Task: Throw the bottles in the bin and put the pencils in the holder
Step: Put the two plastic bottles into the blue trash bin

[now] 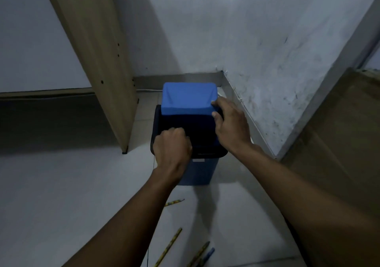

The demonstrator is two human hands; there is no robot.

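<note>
A blue bin (198, 172) with a dark rim and a blue swing lid (189, 98) stands on the floor in the room's corner. The lid is tilted, leaving a dark opening on the near side. My left hand (171, 148) is over the near left of that opening with its fingers curled inward; what they enclose is hidden. My right hand (230, 123) rests on the lid's right edge, thumb and fingers pressing it. Several pencils lie on the floor near me: one yellow patterned (174, 202), another (168, 247), and a pair with a blue one (202, 253). No bottle or holder is visible.
A wooden furniture panel (96, 51) leans down to the floor left of the bin. White walls meet in a corner behind the bin. A brown cardboard sheet (339, 143) stands against the wall at right. The floor is pale tile.
</note>
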